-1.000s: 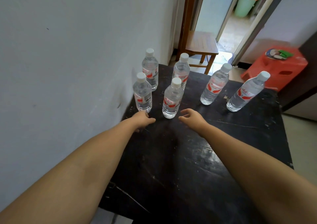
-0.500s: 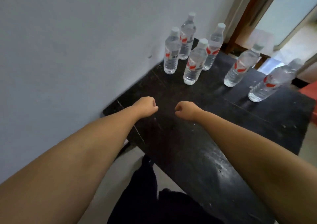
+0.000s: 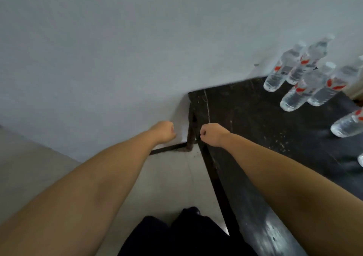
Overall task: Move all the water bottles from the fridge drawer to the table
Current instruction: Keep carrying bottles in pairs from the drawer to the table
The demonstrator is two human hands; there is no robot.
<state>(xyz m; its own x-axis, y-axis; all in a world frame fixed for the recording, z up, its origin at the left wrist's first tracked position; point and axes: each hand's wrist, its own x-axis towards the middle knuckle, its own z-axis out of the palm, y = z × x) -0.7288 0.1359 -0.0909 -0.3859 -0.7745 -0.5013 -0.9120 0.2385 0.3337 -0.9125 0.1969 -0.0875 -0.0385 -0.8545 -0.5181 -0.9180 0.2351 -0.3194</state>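
Several clear water bottles (image 3: 303,88) with red labels and white caps stand upright on the black table (image 3: 255,122) at the far right, some cut off by the frame edge. My left hand (image 3: 164,131) is a closed fist holding nothing, out past the table's left corner, in front of the wall. My right hand (image 3: 213,133) is also a fist with nothing in it, above the table's near-left corner. Both hands are well away from the bottles. No fridge drawer is in view.
A plain grey-white wall (image 3: 137,49) fills the top and left, right behind the table. Pale floor (image 3: 172,181) lies left of the table's edge. My dark trousers (image 3: 180,234) show at the bottom.
The view has swung left and away from the table, so the bottles slid to the right edge. Both hands have curled into fists and drawn back from the bottles toward the table's corner.
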